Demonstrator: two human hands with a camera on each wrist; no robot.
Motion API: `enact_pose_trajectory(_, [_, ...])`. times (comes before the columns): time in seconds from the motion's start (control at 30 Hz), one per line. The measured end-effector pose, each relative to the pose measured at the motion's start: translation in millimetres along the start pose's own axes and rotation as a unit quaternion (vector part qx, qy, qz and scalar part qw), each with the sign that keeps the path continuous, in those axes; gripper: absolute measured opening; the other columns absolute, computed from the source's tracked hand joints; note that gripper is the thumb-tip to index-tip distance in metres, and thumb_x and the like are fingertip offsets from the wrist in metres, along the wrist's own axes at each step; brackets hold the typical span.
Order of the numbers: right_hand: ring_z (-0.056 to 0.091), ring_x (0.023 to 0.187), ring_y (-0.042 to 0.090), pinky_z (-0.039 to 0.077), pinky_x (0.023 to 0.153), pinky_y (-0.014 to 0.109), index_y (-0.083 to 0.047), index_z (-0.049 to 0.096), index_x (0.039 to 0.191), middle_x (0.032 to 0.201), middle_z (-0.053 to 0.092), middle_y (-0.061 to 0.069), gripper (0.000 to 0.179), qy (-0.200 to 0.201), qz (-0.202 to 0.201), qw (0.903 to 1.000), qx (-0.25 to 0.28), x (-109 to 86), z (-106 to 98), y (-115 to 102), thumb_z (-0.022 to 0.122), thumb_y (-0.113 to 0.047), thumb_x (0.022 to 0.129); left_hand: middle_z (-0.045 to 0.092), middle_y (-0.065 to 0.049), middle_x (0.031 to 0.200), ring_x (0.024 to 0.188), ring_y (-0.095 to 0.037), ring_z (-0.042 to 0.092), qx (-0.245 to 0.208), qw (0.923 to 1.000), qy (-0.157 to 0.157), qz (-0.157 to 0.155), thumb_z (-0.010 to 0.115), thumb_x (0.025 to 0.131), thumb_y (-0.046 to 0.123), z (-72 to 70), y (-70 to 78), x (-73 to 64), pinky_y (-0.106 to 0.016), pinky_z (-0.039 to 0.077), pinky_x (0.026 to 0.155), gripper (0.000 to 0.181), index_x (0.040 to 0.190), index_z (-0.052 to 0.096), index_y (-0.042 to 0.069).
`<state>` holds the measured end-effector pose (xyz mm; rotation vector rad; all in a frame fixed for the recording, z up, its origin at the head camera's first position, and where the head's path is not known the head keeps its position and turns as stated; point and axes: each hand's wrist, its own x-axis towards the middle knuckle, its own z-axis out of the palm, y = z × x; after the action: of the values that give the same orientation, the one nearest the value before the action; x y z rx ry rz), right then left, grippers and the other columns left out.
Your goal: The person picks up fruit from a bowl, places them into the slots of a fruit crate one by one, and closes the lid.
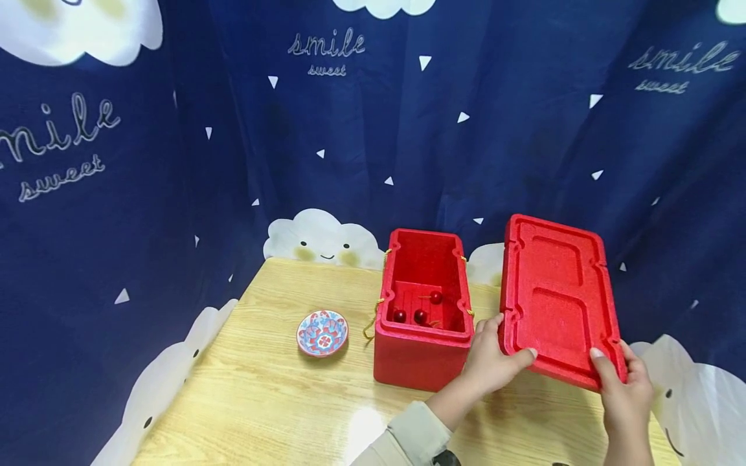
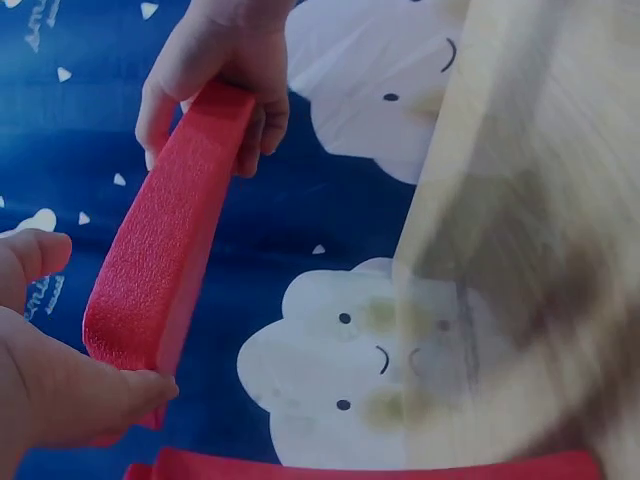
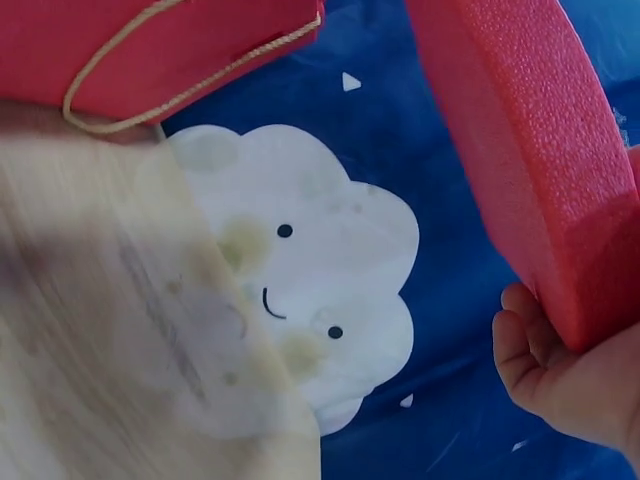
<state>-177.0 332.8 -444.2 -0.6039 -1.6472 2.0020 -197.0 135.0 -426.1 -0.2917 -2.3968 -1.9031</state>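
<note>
Both hands hold a red foam lid [image 1: 556, 291] tilted up in the air, right of the red foam box [image 1: 422, 362]. My left hand [image 1: 489, 359] grips the lid's near left corner, thumb on its recessed face. At the near right corner, my right hand [image 1: 626, 388] grips it the same way. In the left wrist view the lid [image 2: 165, 240] appears edge-on between the two hands. The box stands uncovered, with a few dark red cherries [image 1: 436, 297] on its floor. A yellow cord [image 3: 190, 100] hangs along the box's side.
Left of the box, a small bowl [image 1: 322, 333] with a red and blue pattern sits on the wooden table [image 1: 262, 395]. A dark blue curtain [image 1: 350, 129] with clouds and white triangles hangs behind and around the table.
</note>
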Motion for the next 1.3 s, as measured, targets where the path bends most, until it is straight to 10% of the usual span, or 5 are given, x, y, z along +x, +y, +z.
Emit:
enact_pose_trajectory(0.27, [0.038,0.119,0.013,0.041,0.075,0.006,-0.02,0.03,0.146,0.14,0.033,0.004,0.069,-0.042,-0.021,0.9989,-0.007,-3.9,21,-4,0.062,-0.003,0.087,0.05,0.007,0.11,0.1,-0.01,0.049,0.004,0.9966,0.082,0.002,0.075,0.07,0.033,-10.5,8.4,11.6,-0.028,0.042,0.084,0.063,0.124,0.052,0.007])
enact_pose_trajectory(0.77, [0.057,0.082,0.006,0.049,0.062,0.014,-0.015,0.04,0.125,0.109,0.044,0.006,0.05,-0.086,-0.053,0.994,0.042,-10.1,54,-17,0.062,0.004,0.084,0.049,0.003,0.116,0.104,-0.011,0.048,0.031,0.9955,0.086,0.025,0.072,0.073,0.034,-43.4,10.1,22.9,-0.03,0.042,0.086,0.065,0.128,0.05,0.005])
enact_pose_trajectory(1.3, [0.05,0.097,0.008,0.048,0.066,0.013,-0.014,0.02,0.147,0.127,0.034,0.002,0.076,-0.196,-0.086,0.975,-0.058,-24.9,96,-22,0.064,-0.007,0.086,0.046,-0.006,0.112,0.102,-0.02,0.048,0.071,0.985,0.151,0.043,0.073,0.072,0.031,-84.5,15.4,40.5,-0.034,0.043,0.084,0.07,0.13,0.047,0.001])
